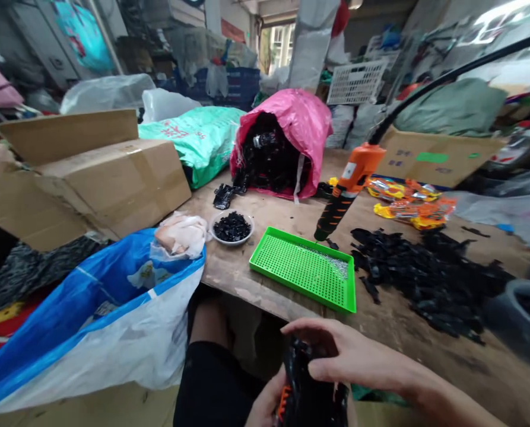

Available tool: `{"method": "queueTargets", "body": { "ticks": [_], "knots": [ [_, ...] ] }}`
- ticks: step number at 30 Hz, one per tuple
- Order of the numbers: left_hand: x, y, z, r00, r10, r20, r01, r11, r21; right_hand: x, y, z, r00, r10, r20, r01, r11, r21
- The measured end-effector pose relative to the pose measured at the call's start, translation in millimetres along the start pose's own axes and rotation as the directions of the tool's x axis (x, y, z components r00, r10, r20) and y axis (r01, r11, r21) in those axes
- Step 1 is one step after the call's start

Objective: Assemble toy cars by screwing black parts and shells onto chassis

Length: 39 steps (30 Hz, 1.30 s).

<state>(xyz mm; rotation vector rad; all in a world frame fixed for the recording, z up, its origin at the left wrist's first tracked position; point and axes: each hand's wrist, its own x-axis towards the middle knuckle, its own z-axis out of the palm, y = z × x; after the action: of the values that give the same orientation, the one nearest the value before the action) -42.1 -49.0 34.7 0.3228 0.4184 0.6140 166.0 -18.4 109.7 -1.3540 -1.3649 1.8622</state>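
Low in the head view, over my lap, my left hand point(269, 400) is wrapped round the left side of a glossy black part point(311, 388) with orange ridges. From the right, my right hand point(336, 350) curves over the top of the same part, with its thumb and fingers against it. The lower end of the part is cut off by the frame. Beyond my hands lies a green perforated tray point(300, 270) with small metal pieces at its right side. An orange and black power screwdriver point(349, 184) hangs over the tray's far edge.
A bowl point(232, 242) of small black pieces stands left of the tray. Black parts point(425, 279) are heaped to the right, near a grey tub point(520, 320). A pink sack point(286, 136) of black parts lies behind. Cardboard box point(117, 178) and blue-white sack point(126, 326) are at left.
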Motion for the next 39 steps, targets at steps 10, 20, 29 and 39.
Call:
{"method": "queueTargets", "body": {
  "ticks": [10, 20, 29, 39],
  "knots": [
    [0, 20, 10.2, 0.885, -0.423, 0.193, 0.456, 0.870, -0.185, 0, 0, 5, 0.997, 0.070, -0.025, -0.069, 0.997, 0.030],
    [8, 46, 8.4, 0.795, -0.546, 0.264, 0.583, 0.809, -0.081, -12, 2, 16, 0.974, 0.114, -0.196, -0.088, 0.986, 0.140],
    [0, 40, -2.4, 0.971, -0.238, 0.000, 0.237, 0.967, 0.088, -29, 4, 34, 0.810, 0.210, -0.548, 0.062, 0.898, 0.436],
    [15, 28, 32.7, 0.966, -0.015, -0.256, -0.039, 0.978, -0.205, -39, 43, 104, 0.773, 0.340, -0.535, 0.138, 0.733, 0.665]
  ]
}}
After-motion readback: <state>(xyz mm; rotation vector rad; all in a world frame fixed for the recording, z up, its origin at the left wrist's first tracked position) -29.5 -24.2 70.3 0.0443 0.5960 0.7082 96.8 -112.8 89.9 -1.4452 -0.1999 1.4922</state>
